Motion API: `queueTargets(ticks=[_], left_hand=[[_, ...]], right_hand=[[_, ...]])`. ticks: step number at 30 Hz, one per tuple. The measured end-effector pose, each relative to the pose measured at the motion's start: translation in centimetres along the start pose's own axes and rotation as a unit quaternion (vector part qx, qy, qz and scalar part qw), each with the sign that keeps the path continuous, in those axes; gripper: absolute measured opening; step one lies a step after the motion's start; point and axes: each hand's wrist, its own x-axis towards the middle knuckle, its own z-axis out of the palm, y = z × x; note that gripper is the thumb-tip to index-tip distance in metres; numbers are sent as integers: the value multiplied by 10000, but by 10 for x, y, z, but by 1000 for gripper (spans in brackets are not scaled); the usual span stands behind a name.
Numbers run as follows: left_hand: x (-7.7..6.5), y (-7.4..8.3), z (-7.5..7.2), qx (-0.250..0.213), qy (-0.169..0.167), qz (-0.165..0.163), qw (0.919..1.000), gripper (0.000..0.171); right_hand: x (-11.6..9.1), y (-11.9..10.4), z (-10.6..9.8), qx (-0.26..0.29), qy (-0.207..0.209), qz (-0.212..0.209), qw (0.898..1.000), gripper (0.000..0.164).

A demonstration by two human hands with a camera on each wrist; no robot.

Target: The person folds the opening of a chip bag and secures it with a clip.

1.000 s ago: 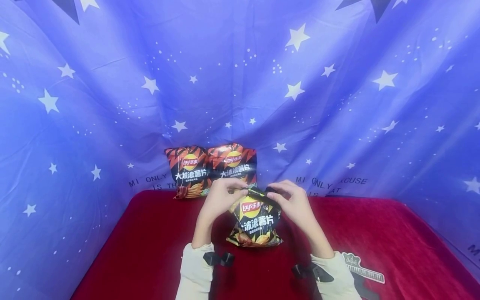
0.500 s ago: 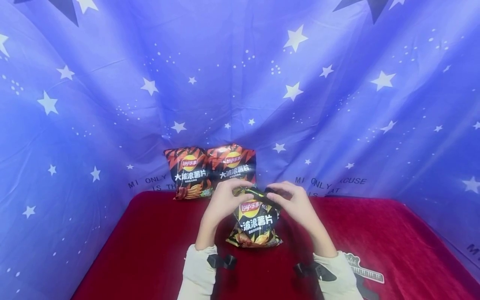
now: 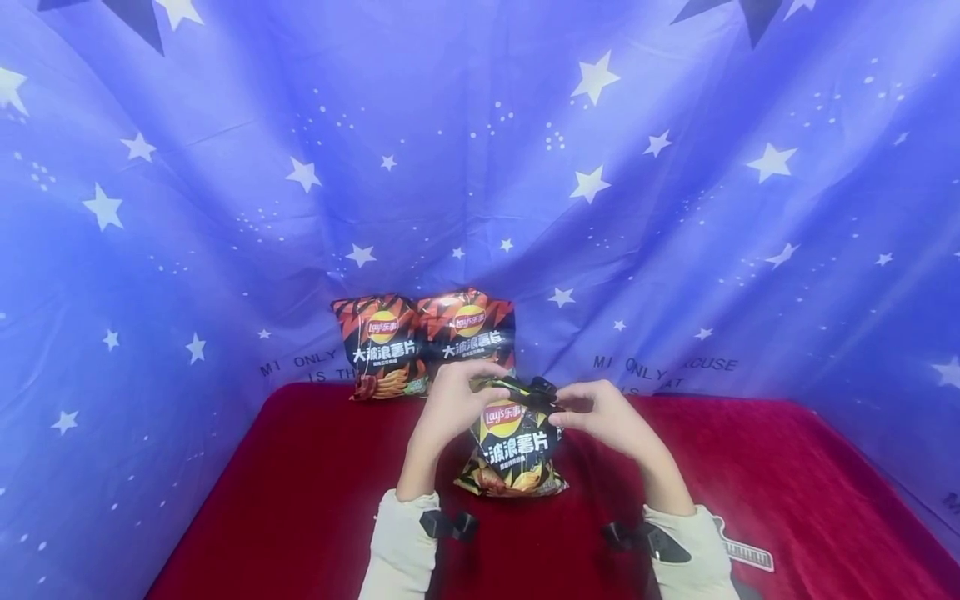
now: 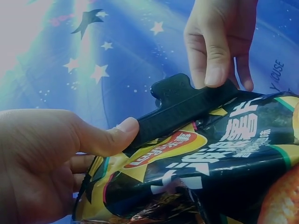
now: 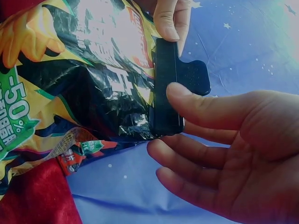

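Observation:
A black and yellow Lay's chip bag (image 3: pixel 517 454) stands on the red cloth, its top gathered under a black bag clip (image 3: pixel 534 388). In the left wrist view the clip (image 4: pixel 175 109) lies along the bag's upper edge, its tab pointing up. My left hand (image 3: pixel 455 402) pinches the bag's top corner and the clip's left end between thumb and fingers. At the clip's other end is my right hand (image 3: pixel 603 410). The right wrist view shows its thumb (image 5: pixel 187 100) on the clip's face, the index finger partly hidden behind and the other fingers loosely spread.
Two red and black chip bags, one at the left (image 3: pixel 381 346) and one beside it (image 3: pixel 471 321), stand at the back against the blue star curtain (image 3: pixel 480 150). A flat keyboard-shaped piece (image 3: pixel 750 553) lies on the red cloth (image 3: pixel 810 475) at the right, partly behind my sleeve.
My right hand has shifted right and slightly down along the clip, its thumb and index finger further apart, showing more of the clip. My left hand keeps its hold. The bag has hardly moved.

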Motion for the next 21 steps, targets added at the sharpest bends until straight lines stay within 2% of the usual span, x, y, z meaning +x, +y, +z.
queueTargets(ticks=[6, 15, 21], left_hand=[[0, 1, 5, 97, 235, -30, 9997, 21], [0, 3, 8, 436, 561, -146, 9974, 19], [0, 4, 9, 451, 700, -207, 9963, 17]], right_hand=[[-1, -2, -1, 5, 22, 4, 10000, 20], [-1, -1, 1, 33, 83, 103, 9999, 17], [-1, -2, 1, 62, 120, 106, 9999, 17]])
